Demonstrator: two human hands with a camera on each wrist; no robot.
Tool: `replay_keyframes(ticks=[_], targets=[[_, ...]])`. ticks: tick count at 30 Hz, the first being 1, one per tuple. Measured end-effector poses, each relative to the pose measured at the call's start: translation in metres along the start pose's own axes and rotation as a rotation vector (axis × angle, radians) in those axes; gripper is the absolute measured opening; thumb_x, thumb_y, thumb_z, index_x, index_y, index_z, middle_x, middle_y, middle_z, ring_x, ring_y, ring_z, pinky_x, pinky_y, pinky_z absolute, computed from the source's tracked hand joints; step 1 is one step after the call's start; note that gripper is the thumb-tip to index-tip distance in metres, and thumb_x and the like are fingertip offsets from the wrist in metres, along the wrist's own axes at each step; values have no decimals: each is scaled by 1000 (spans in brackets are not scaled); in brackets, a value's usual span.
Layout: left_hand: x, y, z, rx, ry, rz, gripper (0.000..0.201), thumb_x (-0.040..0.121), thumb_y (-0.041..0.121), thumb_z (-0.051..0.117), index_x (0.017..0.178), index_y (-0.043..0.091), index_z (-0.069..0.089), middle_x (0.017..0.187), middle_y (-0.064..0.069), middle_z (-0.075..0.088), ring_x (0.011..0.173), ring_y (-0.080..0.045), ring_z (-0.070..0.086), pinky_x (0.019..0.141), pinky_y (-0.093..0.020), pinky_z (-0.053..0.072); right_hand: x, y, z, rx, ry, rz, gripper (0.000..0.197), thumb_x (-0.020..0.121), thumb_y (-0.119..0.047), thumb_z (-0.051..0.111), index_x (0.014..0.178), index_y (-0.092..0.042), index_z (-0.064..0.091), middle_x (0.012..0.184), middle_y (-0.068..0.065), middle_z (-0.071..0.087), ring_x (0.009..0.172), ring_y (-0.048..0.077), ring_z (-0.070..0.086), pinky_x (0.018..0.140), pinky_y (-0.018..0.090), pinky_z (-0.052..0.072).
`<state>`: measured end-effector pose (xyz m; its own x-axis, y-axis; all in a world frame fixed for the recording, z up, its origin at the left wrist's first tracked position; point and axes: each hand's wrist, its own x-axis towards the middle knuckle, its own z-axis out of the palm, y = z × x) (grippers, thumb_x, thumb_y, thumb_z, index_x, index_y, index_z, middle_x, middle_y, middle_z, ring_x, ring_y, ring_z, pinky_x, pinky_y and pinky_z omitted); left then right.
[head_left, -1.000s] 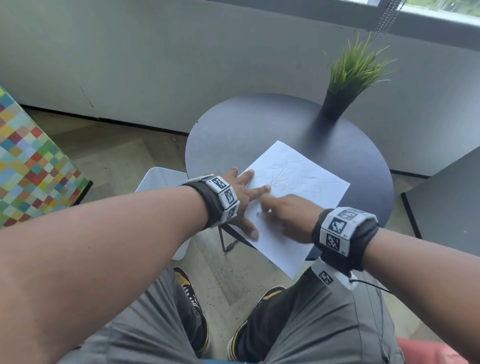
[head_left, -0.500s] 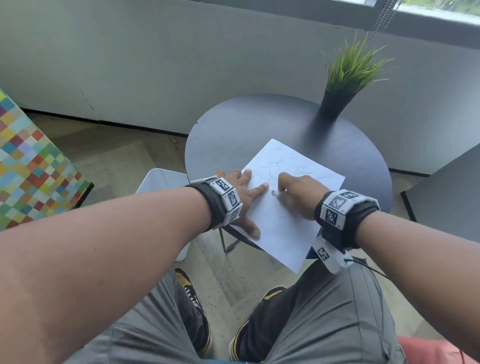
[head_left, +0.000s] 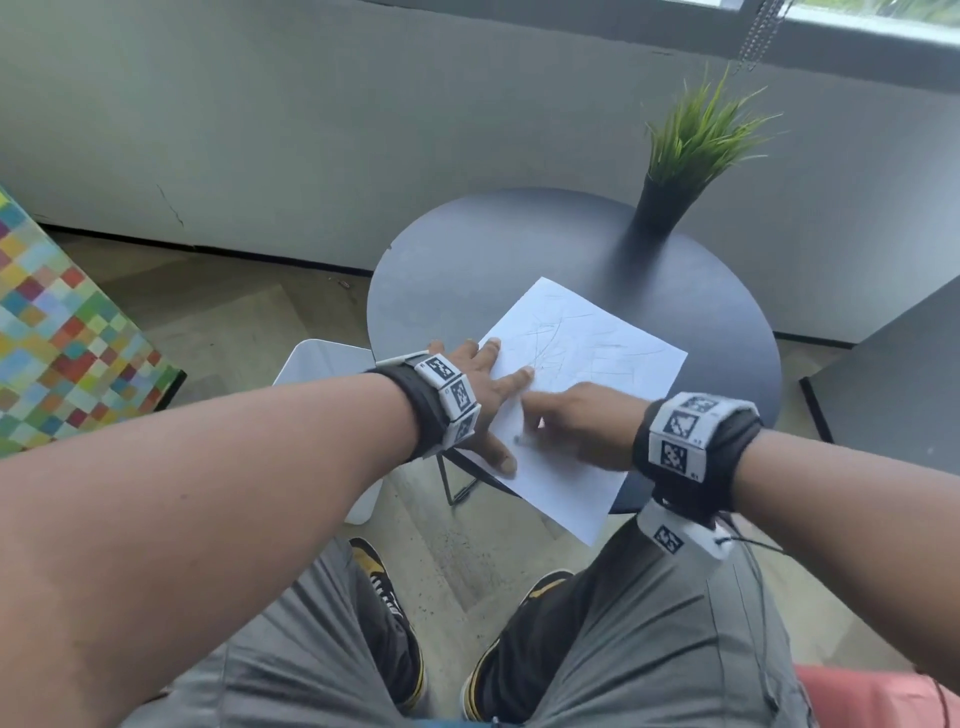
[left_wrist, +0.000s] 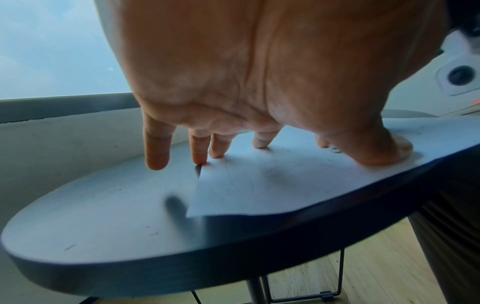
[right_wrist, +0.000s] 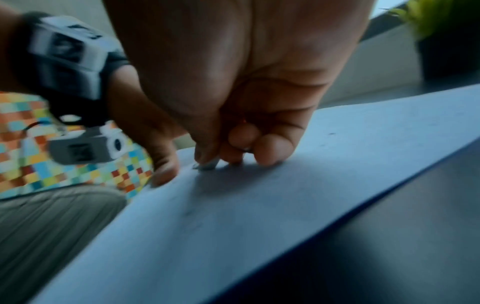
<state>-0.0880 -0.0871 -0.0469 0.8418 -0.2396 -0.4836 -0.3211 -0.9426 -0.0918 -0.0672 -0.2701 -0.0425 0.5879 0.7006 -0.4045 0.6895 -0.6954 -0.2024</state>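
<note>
Left hand (head_left: 483, 384) lies flat, fingers spread, on the left edge of the paper (head_left: 597, 353). Right hand (head_left: 582, 426), fingers curled, pinches a small grey stub (head_left: 518, 439) against the sheet. The paper overhangs the near rim of the round table (head_left: 493, 260); a plant (head_left: 691, 140) stands at the far side.

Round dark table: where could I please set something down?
Round dark table, bare: the far-left arc beyond the white scribbled paper, and the strip between paper and black grass pot. Crowded: the near edge; left hand presses paper, right hand pinches a grey stub.
</note>
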Motion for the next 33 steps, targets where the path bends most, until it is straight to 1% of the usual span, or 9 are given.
replay_keyframes(ticks=[5,8,11,16,19,21,25,29,33], targets=[[3,2,-7,-16,-41,-10,129,56,93,59,157,40,-1,167,-8,-5,149,-36,10,113,-62,26,4,32,-9,59,142,232,21,92,-53,45,95,-32,46,89,2,61,85,28,56,73,35,44],[2,6,-6,-57,-21,1,121,60,95,53,157,36,10,168,2,-4,147,-35,16,110,-60,32,-1,14,-5,24,61,149,22,97,-44,42,103,-22,43,90,6,59,83,29,53,70,36,42],[1,12,-2,-30,19,11,119,60,93,57,153,30,19,167,-1,1,143,-37,23,109,-56,35,-6,-1,-8,1,-57,40,19,97,-32,44,109,-17,47,98,9,61,85,28,53,72,36,44],[-1,15,-5,-16,4,-3,128,57,91,62,156,32,7,167,-1,-5,146,-37,17,108,-63,30,2,18,-15,12,120,181,22,97,-37,42,103,-17,43,92,10,61,83,32,55,77,43,49],[0,15,-5,-23,-15,-12,131,56,92,62,156,40,-5,167,-2,-10,147,-40,13,108,-66,28,-9,-5,-7,-16,-37,12,19,96,-21,43,113,-12,44,91,10,54,81,28,49,70,38,42],[1,15,-4,-21,-18,-16,132,56,93,61,156,42,-8,167,-2,-11,148,-40,11,108,-66,27,-10,-5,-5,-19,-86,-27,20,96,-22,45,113,-12,47,96,13,58,84,29,51,73,38,43],[2,15,-3,-14,-11,-14,131,56,94,60,156,42,-8,167,-4,-11,148,-39,10,108,-67,25,3,22,-15,5,133,199,23,96,-33,41,108,-13,42,100,18,62,87,34,56,74,39,46],[0,14,-4,-31,-23,-15,132,55,93,60,156,42,-7,167,-2,-11,147,-39,10,107,-69,25,-4,-18,5,8,-45,-54,25,94,-17,48,117,-9,44,107,15,62,95,35,57,75,40,44],[2,12,-2,-36,-19,-8,132,54,94,59,155,43,-7,167,-2,-11,147,-41,9,107,-71,23,3,16,-16,-36,114,108,21,95,-22,43,111,-10,43,99,14,61,89,34,56,72,38,43]])
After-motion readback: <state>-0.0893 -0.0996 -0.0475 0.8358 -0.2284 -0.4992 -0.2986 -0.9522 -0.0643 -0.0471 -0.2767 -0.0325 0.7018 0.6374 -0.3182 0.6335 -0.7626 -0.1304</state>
